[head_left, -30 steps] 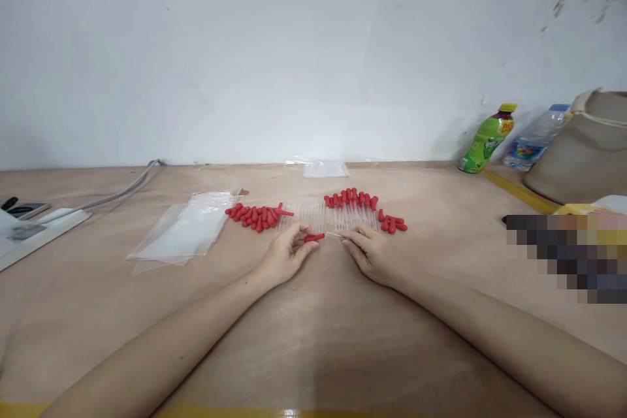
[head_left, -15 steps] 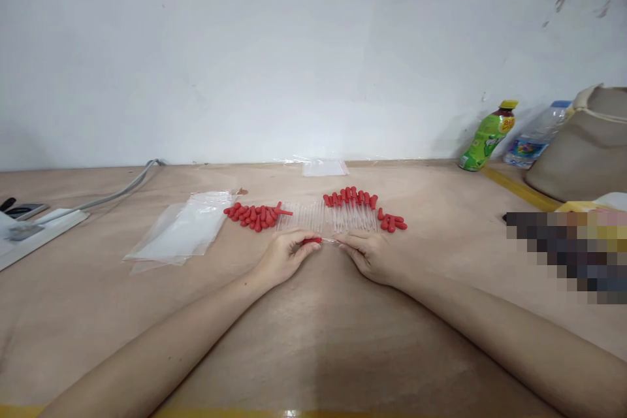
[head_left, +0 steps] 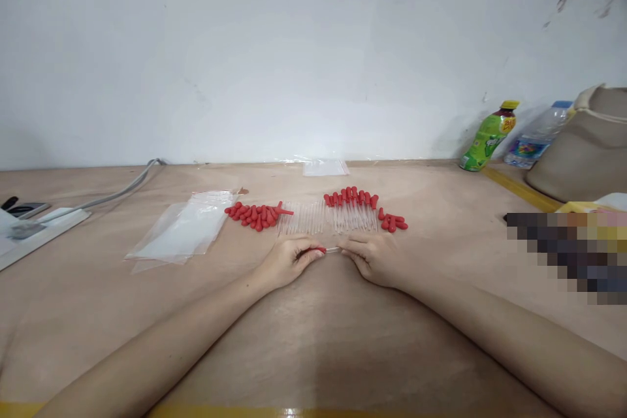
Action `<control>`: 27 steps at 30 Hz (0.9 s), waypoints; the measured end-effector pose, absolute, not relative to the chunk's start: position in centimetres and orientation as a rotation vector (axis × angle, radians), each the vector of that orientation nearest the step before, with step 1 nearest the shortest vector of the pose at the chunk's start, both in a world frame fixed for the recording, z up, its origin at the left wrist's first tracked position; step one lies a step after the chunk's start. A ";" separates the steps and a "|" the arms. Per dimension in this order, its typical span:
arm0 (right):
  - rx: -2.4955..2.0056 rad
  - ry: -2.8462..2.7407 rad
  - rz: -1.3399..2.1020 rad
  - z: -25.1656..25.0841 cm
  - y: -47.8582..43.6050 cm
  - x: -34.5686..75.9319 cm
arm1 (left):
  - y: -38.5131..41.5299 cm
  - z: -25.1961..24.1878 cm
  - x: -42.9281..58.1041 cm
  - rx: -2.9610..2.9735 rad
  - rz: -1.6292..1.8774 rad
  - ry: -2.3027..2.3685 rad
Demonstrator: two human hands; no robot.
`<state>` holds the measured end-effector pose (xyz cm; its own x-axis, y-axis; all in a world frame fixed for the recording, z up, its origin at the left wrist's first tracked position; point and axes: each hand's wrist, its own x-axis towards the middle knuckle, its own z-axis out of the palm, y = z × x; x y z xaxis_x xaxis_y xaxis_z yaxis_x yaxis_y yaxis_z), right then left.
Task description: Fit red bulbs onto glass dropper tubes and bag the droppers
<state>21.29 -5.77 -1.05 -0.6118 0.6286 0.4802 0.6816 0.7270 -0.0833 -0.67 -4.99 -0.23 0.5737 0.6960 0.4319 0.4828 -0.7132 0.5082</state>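
Pinched in my left hand (head_left: 284,262) is a red rubber dropper bulb (head_left: 321,249), mostly hidden by the fingers. My right hand (head_left: 376,261) grips a clear dropper tube (head_left: 332,250), whose visible end meets the bulb's mouth. Whether the tube sits inside the bulb I cannot tell. Beyond my hands lies a row of bare clear tubes (head_left: 304,217). To its right are several droppers with red bulbs (head_left: 350,199) on their far ends. Loose red bulbs (head_left: 255,215) are heaped at the left, and a smaller group of bulbs (head_left: 392,221) lies at the right.
Clear plastic bags (head_left: 183,228) are stacked on the left of the brown-covered table (head_left: 313,339). Another bag (head_left: 326,168) lies by the wall. A grey cable (head_left: 127,186) runs at far left. A green bottle (head_left: 490,137), a water bottle (head_left: 533,140) and a beige container (head_left: 582,144) stand at back right.
Both hands have come slightly nearer to me, along with the bulb and tube. More of the tube shows between them now. The laid-out tubes and bulbs have stayed put.
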 end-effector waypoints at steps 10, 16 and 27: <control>-1.011 -2.290 0.030 -0.6 -6.4 20.6 | -6.1 -0.6 0.6 2.475 1.008 0.935; -1.022 -2.199 0.091 -0.8 -6.5 21.0 | -5.7 -0.4 0.0 2.337 1.130 1.032; -0.983 -2.234 0.130 -0.3 -6.5 20.8 | -5.3 -0.4 -0.1 2.300 1.144 0.985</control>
<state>20.83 -6.53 -0.32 -0.4805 0.6834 0.5495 0.6150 0.7093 -0.3444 -0.14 -5.30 -0.39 0.4206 0.7340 0.5333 0.4177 -0.6784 0.6043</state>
